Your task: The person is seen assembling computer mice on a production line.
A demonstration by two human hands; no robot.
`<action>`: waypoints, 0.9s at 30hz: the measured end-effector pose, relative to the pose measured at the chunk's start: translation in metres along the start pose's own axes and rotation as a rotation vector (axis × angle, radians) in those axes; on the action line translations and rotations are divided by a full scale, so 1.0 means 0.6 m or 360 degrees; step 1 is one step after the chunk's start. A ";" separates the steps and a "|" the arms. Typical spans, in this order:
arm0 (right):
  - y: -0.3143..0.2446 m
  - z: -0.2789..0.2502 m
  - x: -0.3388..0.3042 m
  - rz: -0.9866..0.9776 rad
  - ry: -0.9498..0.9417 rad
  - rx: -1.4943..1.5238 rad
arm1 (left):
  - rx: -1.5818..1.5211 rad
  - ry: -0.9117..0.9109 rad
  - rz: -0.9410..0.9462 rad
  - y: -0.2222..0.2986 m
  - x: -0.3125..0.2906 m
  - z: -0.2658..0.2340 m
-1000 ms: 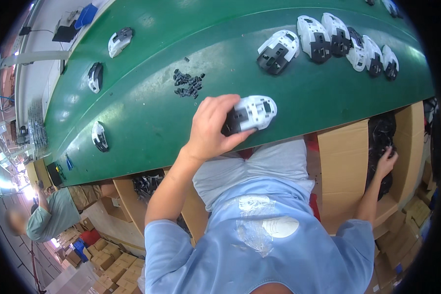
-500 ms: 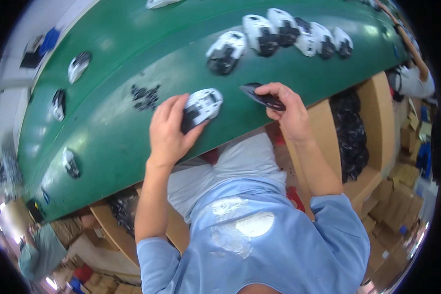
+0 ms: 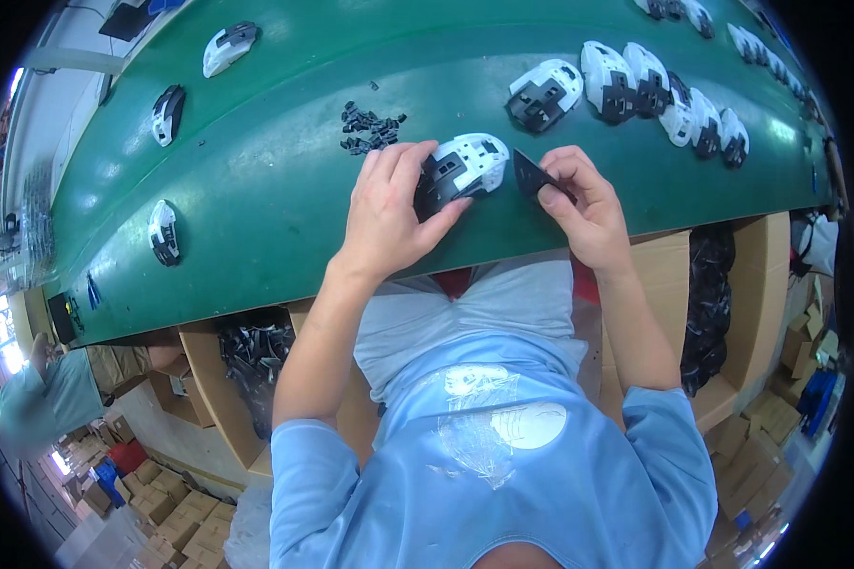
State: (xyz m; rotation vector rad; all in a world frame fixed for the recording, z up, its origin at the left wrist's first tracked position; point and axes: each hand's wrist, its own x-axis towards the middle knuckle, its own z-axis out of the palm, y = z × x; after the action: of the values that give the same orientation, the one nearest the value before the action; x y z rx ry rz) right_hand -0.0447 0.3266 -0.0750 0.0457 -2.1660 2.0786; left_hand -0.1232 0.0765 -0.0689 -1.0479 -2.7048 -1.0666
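Note:
My left hand (image 3: 386, 211) is closed around the dark end of a white and black computer mouse shell (image 3: 479, 159), fingers on its far side and thumb on its near side. The shell's inner face, with its slots and posts, is turned up. A short gap to its right, my right hand (image 3: 586, 207) pinches a thin black cover piece (image 3: 529, 174) between thumb and fingers. Its pointed end sticks out toward the shell; the rest is partly hidden by the fingers. Just beyond my left hand lies a loose pile of small black parts (image 3: 370, 128).
Similar mouse shells (image 3: 609, 81) line the green table (image 3: 285, 204) at the far right, with several more at the left (image 3: 163, 232). Open cardboard boxes with black pieces (image 3: 256, 365) stand under the near edge. Another person (image 3: 47, 398) is at the lower left.
The view has swung, so the table things appear shifted. The black cover piece in my right hand is tilted differently and is nearer the mouse shell. My left hand keeps its hold.

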 end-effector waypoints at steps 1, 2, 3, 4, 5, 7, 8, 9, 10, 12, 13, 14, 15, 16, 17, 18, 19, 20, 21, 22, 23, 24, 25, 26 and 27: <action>-0.002 0.005 0.001 -0.0037 0.0080 0.0027 | 0.0107 0.0075 -0.0033 0.004 -0.001 0.002; -0.004 0.008 0.002 -0.0044 0.0072 0.0027 | 0.0110 0.0084 -0.0035 0.005 -0.002 0.005; -0.007 0.010 0.002 0.0196 0.0129 0.0349 | 0.0190 0.0113 -0.0016 0.006 -0.003 0.009; -0.010 0.012 0.002 0.0438 0.0185 0.0669 | 0.0268 0.0141 0.0004 0.006 -0.003 0.011; -0.012 0.018 0.001 0.0433 0.0180 0.0663 | 0.0267 0.0150 0.0004 0.004 -0.004 0.012; -0.015 0.031 -0.002 0.0452 0.0147 0.0729 | 0.0248 0.0159 0.0028 0.000 -0.004 0.013; -0.011 0.036 -0.004 0.0450 0.0150 0.0714 | 0.0236 0.0167 0.0032 -0.001 -0.004 0.014; -0.005 0.041 -0.006 0.0449 0.0204 0.0858 | 0.0235 0.0172 0.0046 -0.003 -0.005 0.013; -0.004 0.045 -0.005 0.0446 0.0256 0.0999 | 0.0233 0.0180 0.0058 -0.004 -0.005 0.013; -0.017 0.047 -0.005 0.0561 0.0371 0.1041 | 0.0225 0.0179 0.0041 -0.005 -0.007 0.010; -0.011 0.047 -0.008 0.0614 0.0197 0.1245 | 0.0222 0.0163 0.0021 -0.008 -0.010 0.006; -0.009 0.047 -0.010 0.0668 0.0018 0.1450 | 0.0222 0.0145 -0.0002 -0.009 -0.012 0.005; -0.012 0.050 -0.020 0.0696 0.0118 0.1322 | 0.0190 0.0105 -0.0031 -0.009 -0.012 0.007; -0.017 0.056 -0.025 0.0703 0.0111 0.1326 | 0.0194 0.0104 -0.0041 -0.004 -0.011 0.005; -0.020 0.062 -0.029 0.0658 0.0189 0.1315 | 0.0159 0.0164 0.0056 0.006 -0.007 0.001; -0.023 0.068 -0.033 0.0614 0.0267 0.1304 | 0.0125 0.0224 0.0152 0.012 -0.007 -0.002; -0.029 0.074 -0.033 0.0616 0.0252 0.1311 | 0.0007 0.0234 0.0148 0.015 -0.018 -0.004; -0.037 0.077 -0.038 0.0667 0.0257 0.1428 | -0.0068 0.0234 0.0181 0.038 -0.024 -0.017; -0.041 0.081 -0.044 0.0717 0.0263 0.1545 | -0.0088 0.0208 0.0240 0.047 -0.027 -0.014; -0.039 0.088 -0.057 0.0730 0.0256 0.1547 | -0.0106 0.0184 0.0293 0.061 -0.032 -0.012; -0.027 0.095 -0.069 0.0719 0.0185 0.1632 | -0.0191 0.0172 0.0311 0.078 -0.028 -0.009; -0.021 0.100 -0.078 0.0707 0.0114 0.1716 | -0.0191 0.0170 0.0310 0.081 -0.036 -0.005; -0.023 0.105 -0.083 0.0696 0.0049 0.1582 | -0.0235 0.0094 0.0254 0.083 -0.045 0.000; -0.027 0.103 -0.079 0.0697 0.0050 0.1584 | -0.0280 0.0017 0.0198 0.084 -0.051 0.002; -0.034 0.097 -0.072 0.0389 0.0140 0.1088 | -0.0164 -0.0013 0.0229 0.080 -0.055 -0.002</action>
State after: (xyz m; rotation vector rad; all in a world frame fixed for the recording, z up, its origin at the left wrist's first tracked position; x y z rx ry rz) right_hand -0.0040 0.2647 -0.0619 -0.2445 -1.3755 2.7955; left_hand -0.0685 0.0824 -0.0489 -1.2437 -2.5585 -1.1893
